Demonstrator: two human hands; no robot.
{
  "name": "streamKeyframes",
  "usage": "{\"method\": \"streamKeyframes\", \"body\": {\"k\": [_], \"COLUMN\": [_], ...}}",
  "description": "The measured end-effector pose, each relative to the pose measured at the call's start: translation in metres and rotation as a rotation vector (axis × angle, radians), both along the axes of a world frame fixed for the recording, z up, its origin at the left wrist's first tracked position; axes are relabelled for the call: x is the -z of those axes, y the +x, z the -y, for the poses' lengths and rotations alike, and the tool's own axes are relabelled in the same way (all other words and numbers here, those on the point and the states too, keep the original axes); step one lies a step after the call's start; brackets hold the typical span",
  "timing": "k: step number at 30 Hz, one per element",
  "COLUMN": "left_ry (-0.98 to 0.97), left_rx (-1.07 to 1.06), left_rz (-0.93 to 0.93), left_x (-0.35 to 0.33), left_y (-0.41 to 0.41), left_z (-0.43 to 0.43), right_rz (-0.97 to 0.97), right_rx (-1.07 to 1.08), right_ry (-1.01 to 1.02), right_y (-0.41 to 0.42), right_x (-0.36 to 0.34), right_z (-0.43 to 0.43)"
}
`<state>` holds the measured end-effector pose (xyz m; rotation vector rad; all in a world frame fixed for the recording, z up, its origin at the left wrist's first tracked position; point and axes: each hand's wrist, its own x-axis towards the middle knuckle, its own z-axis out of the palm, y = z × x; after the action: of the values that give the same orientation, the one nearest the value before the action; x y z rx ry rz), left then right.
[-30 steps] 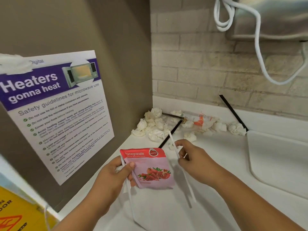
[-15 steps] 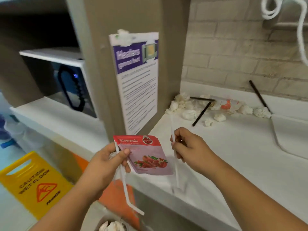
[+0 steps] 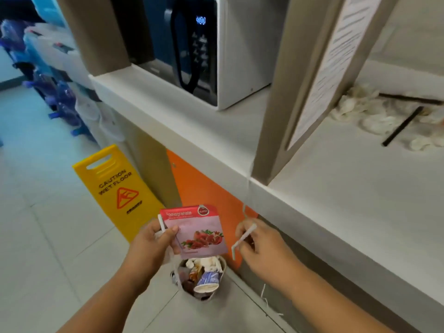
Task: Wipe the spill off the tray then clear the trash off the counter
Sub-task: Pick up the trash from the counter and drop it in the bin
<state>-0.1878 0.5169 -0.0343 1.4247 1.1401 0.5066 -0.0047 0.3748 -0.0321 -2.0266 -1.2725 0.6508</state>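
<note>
My left hand [image 3: 153,243] pinches a red and pink pomegranate packet [image 3: 197,230] together with a white straw [image 3: 161,222]. My right hand [image 3: 262,246] pinches another white straw [image 3: 243,237]. Both hands hover off the counter edge, above a small waste bin [image 3: 200,278] on the floor that holds cups and crumpled paper. On the white counter [image 3: 348,188] at the far right lie several crumpled white tissues [image 3: 374,121] and two black straws [image 3: 401,126]. The tray is out of view.
A microwave [image 3: 199,46] sits in a shelf bay to the left of a beige divider [image 3: 295,75] carrying a paper notice. A yellow wet-floor sign [image 3: 117,188] stands on the tiled floor near the bin. An orange panel [image 3: 204,188] runs under the counter.
My view has swung left and down from the counter corner to the floor. Both hands carried the packet and straws off the counter to above the bin.
</note>
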Motion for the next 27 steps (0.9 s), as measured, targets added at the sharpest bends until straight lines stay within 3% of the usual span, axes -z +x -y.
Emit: {"method": "streamKeyframes", "body": {"k": [5,12,21,27], "left_ry": [-0.062,-0.103,-0.143,-0.163], "left_rx": [-0.271,-0.450,-0.504,-0.506], "left_rz": [-0.063,-0.179,-0.226,-0.235], "left_x": [0.082,0.208,0.354,0.408], "left_y": [-0.009,-0.029,-0.026,-0.022], "left_z": [-0.009,-0.023,-0.035,-0.036], "right_rz": [-0.133,-0.256,-0.330,-0.406], "right_rx": [-0.003,0.053,-0.017,0.024], "right_ry": [-0.105,-0.200,-0.351,-0.467], "right_y": [-0.002,-0.005,-0.005,-0.005], "right_x": [0.095,0.247,0.420,0.486], "right_z": [-0.023,-0.050,-0.107,-0.140]}}
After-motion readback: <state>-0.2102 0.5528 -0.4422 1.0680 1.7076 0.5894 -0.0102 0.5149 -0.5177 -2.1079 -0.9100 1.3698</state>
